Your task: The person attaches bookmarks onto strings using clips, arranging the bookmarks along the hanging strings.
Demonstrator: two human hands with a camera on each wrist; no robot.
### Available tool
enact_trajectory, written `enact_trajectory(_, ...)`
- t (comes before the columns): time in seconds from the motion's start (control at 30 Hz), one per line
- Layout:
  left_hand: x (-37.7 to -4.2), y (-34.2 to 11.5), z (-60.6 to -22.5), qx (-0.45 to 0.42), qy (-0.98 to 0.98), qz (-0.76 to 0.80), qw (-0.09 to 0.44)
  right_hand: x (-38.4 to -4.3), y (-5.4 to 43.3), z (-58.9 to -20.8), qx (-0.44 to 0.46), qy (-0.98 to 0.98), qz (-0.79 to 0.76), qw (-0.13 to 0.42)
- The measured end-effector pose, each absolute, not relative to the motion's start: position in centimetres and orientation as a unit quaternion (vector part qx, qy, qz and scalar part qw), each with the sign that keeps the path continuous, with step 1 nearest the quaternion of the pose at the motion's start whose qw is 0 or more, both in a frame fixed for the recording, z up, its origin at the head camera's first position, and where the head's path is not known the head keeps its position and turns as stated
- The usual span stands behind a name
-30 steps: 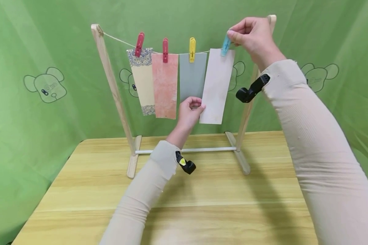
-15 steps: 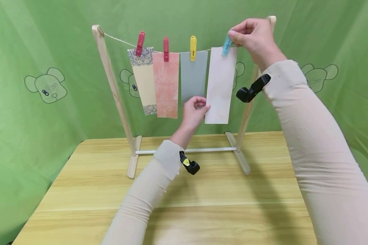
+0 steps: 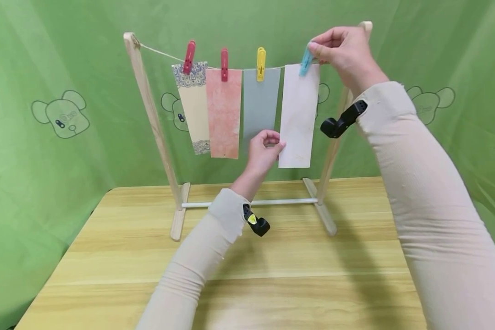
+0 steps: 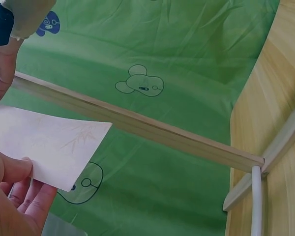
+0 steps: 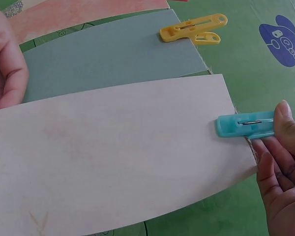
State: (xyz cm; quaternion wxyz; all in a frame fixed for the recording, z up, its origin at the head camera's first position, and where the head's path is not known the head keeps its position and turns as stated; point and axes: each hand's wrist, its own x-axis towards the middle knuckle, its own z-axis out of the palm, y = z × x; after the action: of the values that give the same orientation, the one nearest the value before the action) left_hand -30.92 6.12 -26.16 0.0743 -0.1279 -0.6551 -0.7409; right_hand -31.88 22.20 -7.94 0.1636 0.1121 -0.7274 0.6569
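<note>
My right hand (image 3: 348,55) pinches a light blue clothespin (image 3: 305,62) between thumb and fingers. The clothespin sits on the top edge of a white paper strip (image 3: 299,114), right at the string, as the right wrist view shows. Lower down, my left hand (image 3: 261,153) pinches the left edge of that same strip near its bottom, thumb in front. Left of it hangs a grey-blue paper strip (image 3: 260,98) under a yellow clothespin (image 3: 261,64), partly hidden by the left hand. In the left wrist view the strip's lower end (image 4: 73,142) bends slightly.
A pink strip (image 3: 223,114) and a cream patterned strip (image 3: 191,107) hang farther left, each under a red clothespin. The string (image 3: 161,52) runs between wooden posts (image 3: 150,110). The stand's feet, joined by a white rod (image 3: 280,201), rest on the wooden table (image 3: 247,275) before a green curtain.
The white strip's lower end has swung right with my left hand, so the strip hangs straighter and a gap shows beside the grey-blue one. My right hand keeps pinching the blue clothespin, nearly still.
</note>
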Motion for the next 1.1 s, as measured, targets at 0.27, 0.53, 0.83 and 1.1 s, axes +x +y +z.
enact_trajectory(0.27,-30.9,6.0,-26.0,-0.123,-0.656,-0.741,0.07,-31.8,22.3,-7.7,0.088,-0.759,0.63,0.14)
enact_trajectory(0.53,-31.0,5.8,-26.3,-0.12,-0.657,-0.742,0.054,-31.9,22.3,-7.7,0.065,-0.77,0.621,0.132)
enact_trajectory(0.83,-31.4,5.3,-27.1,-0.123,-0.647,-0.752,0.044,-31.4,22.0,-7.6,0.071,-0.752,0.641,0.138)
enact_trajectory(1.1,-31.0,3.5,-28.6,-0.127,-0.655,-0.745,0.021,-29.4,22.4,-8.5,0.09,-0.767,0.619,0.14)
